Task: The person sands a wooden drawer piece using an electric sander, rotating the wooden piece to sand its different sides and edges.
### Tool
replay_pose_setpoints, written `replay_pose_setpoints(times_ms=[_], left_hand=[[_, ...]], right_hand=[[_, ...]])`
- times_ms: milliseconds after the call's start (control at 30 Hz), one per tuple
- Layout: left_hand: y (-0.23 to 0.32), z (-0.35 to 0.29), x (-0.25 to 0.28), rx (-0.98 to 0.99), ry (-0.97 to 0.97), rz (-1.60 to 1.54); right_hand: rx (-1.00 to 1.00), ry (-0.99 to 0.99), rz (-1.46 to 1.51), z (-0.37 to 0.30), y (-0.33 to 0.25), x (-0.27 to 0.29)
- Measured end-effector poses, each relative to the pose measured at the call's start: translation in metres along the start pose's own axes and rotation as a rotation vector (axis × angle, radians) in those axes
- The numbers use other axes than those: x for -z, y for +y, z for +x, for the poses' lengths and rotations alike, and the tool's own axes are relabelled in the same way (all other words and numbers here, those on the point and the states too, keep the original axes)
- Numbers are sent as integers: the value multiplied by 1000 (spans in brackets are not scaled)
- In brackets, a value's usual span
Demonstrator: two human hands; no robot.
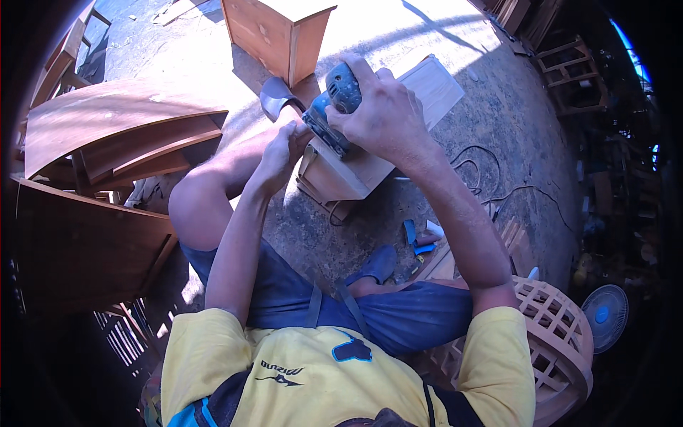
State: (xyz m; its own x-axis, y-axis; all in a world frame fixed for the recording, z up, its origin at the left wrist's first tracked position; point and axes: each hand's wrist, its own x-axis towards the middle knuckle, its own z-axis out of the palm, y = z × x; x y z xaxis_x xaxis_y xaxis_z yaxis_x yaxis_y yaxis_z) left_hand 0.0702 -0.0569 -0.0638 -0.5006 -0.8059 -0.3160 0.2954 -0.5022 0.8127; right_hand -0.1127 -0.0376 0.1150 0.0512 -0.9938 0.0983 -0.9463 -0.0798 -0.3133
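Observation:
A blue, dust-covered power sander is gripped from above in my right hand, with its flat base tilted at the near end of a pale wooden box-like piece. That piece lies in front of me and stretches away to the upper right. Beside the sander's base, my left hand is closed with the thumb up. Its fingers are partly hidden, so what it grips, perhaps an edge of wood, I cannot make out.
Curved brown wooden furniture parts stand at the left. A wooden cabinet is ahead. Black cord loops on the floor at right. Blue and brown scraps lie near my foot. A lattice wooden frame and a fan are at lower right.

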Motion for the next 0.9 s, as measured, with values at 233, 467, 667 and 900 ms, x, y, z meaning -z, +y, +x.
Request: replay_pose_setpoints(times_ms=[233,467,667,900], left_hand=[[-3,6,4,39,37,-41],[-5,5,12,15,62,2],[5,-4,0,-126,-124,390],[8,-5,-14,-193,-136,655]], right_hand=[[7,14,-3,23,3,-9],[55,-36,-39,5,-4,-7],[-28,128,-87,55,90,5],[-226,196,-212,122,199,33]])
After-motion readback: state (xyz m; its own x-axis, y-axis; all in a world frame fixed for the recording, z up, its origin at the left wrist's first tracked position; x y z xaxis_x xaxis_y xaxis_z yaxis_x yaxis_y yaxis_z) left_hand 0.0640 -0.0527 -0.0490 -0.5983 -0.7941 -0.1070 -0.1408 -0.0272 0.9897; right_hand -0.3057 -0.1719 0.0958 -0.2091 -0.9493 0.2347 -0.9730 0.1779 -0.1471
